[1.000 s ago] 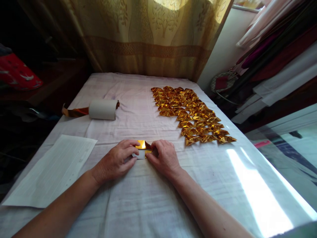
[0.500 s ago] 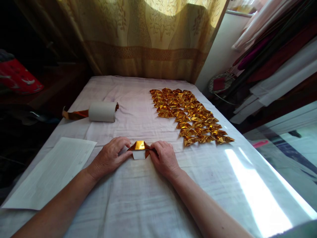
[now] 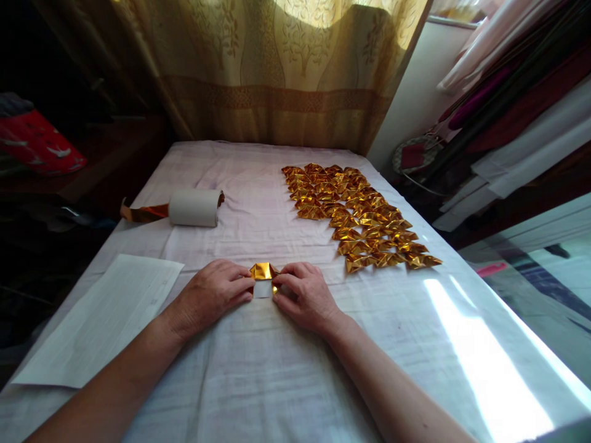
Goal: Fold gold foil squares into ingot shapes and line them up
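I am pinching a half-folded gold foil paper (image 3: 262,272) between my left hand (image 3: 213,293) and right hand (image 3: 302,294), pressing it flat on the cloth-covered tabletop (image 3: 277,369) to crease it, finished gold folded pieces (image 3: 357,212) lying beyond my right hand.

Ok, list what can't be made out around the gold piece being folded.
- Gold foil piece, head view: its side edges sit under the left hand and right hand; the folds there are hidden.
- White sheet: its faint lines are too small to read.
- Roll: the gold strip's far end fades into shadow past the table's edge.
- Folded gold pieces: overlapping, uncountable.
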Tool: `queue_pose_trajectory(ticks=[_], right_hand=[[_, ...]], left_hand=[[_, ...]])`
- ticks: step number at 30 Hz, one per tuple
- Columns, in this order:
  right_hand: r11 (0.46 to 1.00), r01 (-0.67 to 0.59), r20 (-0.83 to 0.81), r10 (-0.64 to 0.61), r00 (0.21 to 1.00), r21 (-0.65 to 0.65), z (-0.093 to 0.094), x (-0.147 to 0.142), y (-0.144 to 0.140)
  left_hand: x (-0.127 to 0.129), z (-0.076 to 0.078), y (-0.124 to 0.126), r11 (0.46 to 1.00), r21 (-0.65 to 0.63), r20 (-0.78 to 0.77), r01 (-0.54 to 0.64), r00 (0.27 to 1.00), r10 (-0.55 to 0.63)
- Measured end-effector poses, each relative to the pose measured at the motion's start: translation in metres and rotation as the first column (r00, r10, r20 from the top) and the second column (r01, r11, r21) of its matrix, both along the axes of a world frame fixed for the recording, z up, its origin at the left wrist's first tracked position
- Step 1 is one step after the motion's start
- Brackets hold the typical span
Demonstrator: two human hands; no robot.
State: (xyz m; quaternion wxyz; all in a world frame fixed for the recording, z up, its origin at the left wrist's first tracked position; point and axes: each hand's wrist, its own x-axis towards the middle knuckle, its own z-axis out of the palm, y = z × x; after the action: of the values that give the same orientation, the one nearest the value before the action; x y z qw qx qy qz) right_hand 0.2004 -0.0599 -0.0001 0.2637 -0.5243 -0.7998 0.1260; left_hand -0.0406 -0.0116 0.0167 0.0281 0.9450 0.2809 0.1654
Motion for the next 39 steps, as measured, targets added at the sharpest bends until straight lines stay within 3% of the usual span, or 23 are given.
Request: queue_pose_trajectory(ticks=[4,14,21,25,31,39], right_hand=[[1.000,-0.003,0.008,0.003,1.000,-0.017,0.003,0.001,0.000],[0.999,0.045,0.064,-0.046,0.997,0.011,0.000,-0.007,0.000],[0.996,0.066,0.121,-0.072,0.990,0.055,-0.001,-0.010,0.000],[0.996,0.070,0.099,-0.075,0.992,0.059,-0.001,-0.010,0.000],[0.997,0.024,0.074,-0.030,0.997,0.075,-0.003,-0.007,-0.001],[0.993,-0.034,0.089,0.024,0.996,0.117,-0.002,-0.007,-0.001]], left_hand=[[0.001,-0.003,-0.002,0.998,0.068,-0.009,0.004,1.000,-0.003],[0.007,0.001,-0.004,0.996,0.092,-0.071,-0.017,0.997,0.023],[0.002,-0.001,-0.004,0.999,0.037,-0.054,0.000,0.999,0.002],[0.004,-0.003,-0.005,0.996,0.090,-0.034,-0.028,0.999,0.031],[0.007,-0.006,-0.005,0.986,0.157,-0.004,-0.056,0.998,0.057],[0.005,-0.008,-0.007,0.989,0.126,0.033,-0.080,0.997,0.076]])
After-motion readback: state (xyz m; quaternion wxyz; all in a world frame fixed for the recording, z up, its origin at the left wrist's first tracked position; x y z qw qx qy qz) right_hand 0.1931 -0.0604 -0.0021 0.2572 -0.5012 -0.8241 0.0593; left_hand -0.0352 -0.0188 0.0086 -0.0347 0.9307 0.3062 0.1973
